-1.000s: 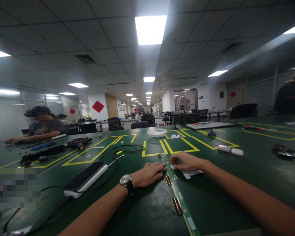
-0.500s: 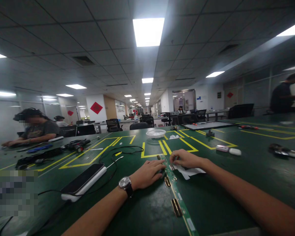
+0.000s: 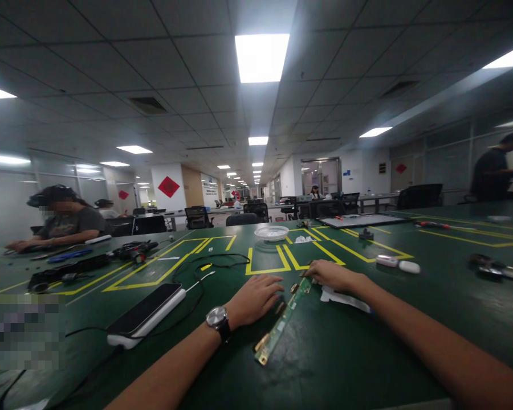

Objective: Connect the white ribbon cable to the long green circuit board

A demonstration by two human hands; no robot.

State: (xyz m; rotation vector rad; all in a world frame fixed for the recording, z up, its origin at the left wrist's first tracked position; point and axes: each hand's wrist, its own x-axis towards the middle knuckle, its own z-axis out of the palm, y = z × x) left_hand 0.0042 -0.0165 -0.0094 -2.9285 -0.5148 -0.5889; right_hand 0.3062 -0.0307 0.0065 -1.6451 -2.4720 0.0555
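Note:
A long, narrow green circuit board point(image 3: 287, 319) slants over the table, its near end toward me and its far end under the fingers of my right hand point(image 3: 334, 275). Those fingers are closed on that far end. Several brownish-gold tabs stick out along its left edge. My left hand point(image 3: 256, 299), with a watch point(image 3: 217, 318) on the wrist, is just left of the board, fingers stretched out and apart from it. A white strip of paper or tape point(image 3: 344, 298) lies beneath my right wrist.
Left of my arm lie a phone on a white power bank point(image 3: 147, 310) and black cables. A white basket point(image 3: 271, 233) stands ahead. On the right are a pink-and-white case point(image 3: 387, 260) and tools. Co-workers sit at left and stand at far right.
My right hand has taken hold of the board's far end and swung the board round, so its near end now points left. My left hand has come off it.

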